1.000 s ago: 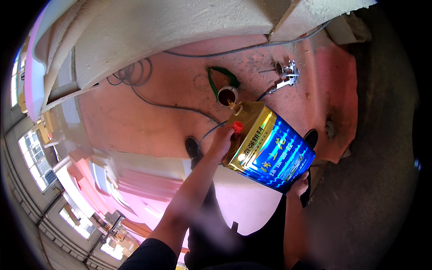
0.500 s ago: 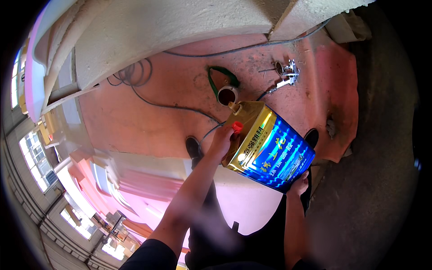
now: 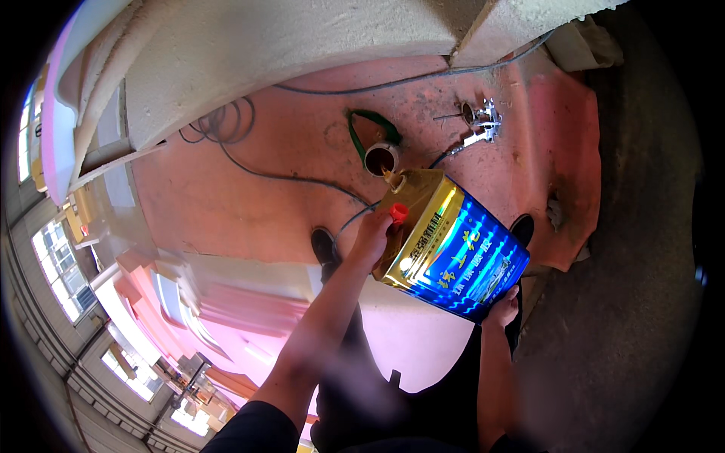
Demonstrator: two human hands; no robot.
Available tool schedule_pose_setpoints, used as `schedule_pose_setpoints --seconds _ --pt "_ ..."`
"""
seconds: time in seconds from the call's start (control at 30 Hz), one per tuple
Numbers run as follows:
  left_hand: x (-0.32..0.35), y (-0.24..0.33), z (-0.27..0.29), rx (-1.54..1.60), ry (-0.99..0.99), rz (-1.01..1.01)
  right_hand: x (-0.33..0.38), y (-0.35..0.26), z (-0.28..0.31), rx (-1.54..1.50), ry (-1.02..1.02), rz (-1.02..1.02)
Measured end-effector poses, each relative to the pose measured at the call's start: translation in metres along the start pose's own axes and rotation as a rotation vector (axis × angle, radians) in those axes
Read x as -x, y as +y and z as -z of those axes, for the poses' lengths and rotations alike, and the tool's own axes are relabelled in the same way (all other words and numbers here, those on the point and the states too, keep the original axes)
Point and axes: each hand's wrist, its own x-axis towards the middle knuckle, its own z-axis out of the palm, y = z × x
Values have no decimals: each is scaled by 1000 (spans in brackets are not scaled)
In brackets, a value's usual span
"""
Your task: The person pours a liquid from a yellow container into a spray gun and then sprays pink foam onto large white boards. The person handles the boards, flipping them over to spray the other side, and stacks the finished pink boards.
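A blue and gold metal can (image 3: 472, 249) is tilted in both my hands above the floor. Amber liquid (image 3: 387, 175) runs from the spout at its gold top into a small round cup (image 3: 380, 157) with a dark inside. My left hand (image 3: 372, 235) is closed at the can's top end, its grip partly hidden. Beside those fingers is a red cap (image 3: 398, 213); whether they pinch it I cannot tell. Under the bottom corner, my right hand (image 3: 502, 308) grips the can. A green strap (image 3: 356, 136) lies against the cup.
A silver spray gun (image 3: 483, 130) lies on the reddish floor sheet (image 3: 226, 204), right of the cup. A dark hose (image 3: 294, 180) winds across the sheet, with loose coils at left. A large pale curved form (image 3: 287, 38) spans the far side. My shoes (image 3: 325, 245) stand near the can.
The amber stream now reaches further into the cup. My hands and the can have hardly moved.
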Motion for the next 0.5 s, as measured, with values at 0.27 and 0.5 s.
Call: schedule_pose_setpoints --seconds 0.27,0.5 --pt "4 7 -3 26 -13 2 -4 8 -1 -55 -23 -19" --pt "3 3 1 33 -29 -27 -1 4 -3 -67 -15 -6"
